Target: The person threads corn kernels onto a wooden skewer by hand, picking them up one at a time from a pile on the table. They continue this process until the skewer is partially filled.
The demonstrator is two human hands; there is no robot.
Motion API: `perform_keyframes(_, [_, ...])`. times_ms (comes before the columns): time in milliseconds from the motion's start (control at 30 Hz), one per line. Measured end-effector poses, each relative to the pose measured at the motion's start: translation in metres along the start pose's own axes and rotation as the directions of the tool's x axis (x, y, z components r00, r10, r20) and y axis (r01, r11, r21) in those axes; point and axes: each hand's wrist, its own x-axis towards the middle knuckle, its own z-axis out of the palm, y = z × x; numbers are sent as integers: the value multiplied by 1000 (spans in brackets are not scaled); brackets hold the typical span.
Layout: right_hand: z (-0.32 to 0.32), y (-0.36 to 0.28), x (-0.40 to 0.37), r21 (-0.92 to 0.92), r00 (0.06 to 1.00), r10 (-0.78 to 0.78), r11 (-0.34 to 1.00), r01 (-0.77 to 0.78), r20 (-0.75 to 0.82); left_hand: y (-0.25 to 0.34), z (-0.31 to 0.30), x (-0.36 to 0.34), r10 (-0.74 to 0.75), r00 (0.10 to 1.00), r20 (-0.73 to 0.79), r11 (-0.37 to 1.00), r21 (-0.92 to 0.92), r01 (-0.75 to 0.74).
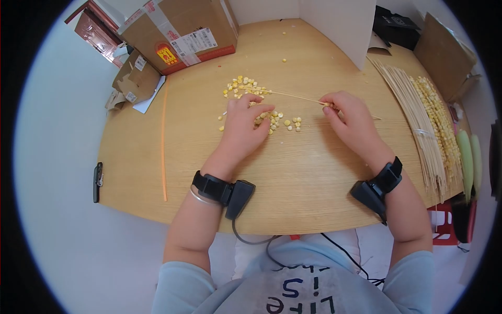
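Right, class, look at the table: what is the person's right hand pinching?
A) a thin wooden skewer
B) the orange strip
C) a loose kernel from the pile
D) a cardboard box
A: the right hand pinches a thin skewer at its fingertips, and the stick runs left over the kernels.

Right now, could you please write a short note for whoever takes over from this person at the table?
Left hand: fingertips down on the loose corn kernels; I cannot tell whether one is pinched.
Right hand: pinches a skewer whose far end lies over the kernel pile.
Done: loaded skewers lie in a row at the right of the table.
Left: bare skewers beside them, and kernels loose at centre.
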Motion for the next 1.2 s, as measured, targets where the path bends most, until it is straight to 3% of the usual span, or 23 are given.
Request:
perform_keyframes(167, [1, 0, -1, -35, 1000, -16, 999, 17, 25, 6, 6, 1, -35, 999, 21, 995, 92, 33])
perform_keyframes(367, [1, 2, -1, -32, 999, 0, 999, 2, 55, 7, 2, 2, -97, 993, 67, 995, 12, 96])
perform_keyframes(467, [1, 2, -1, -42, 998, -6, 999, 8, 55, 2, 3, 2, -20, 1000, -2, 1000, 19, 20])
perform_keyframes(567, [0, 0, -1, -47, 999, 13, 999, -11, 49, -4, 1, 4, -151, 986, -76, 982, -124, 141])
perform_keyframes(633, [0, 1, -1, -44, 999, 15, 999, -12, 51, -8, -2, 4, -340, 939, -53, 879, -372, 297])
perform_keyframes(1200, [-1, 1, -1, -41, 998, 32, 999, -30, 46, -22, 4, 5, -395, 910, -126, 761, -600, 247])
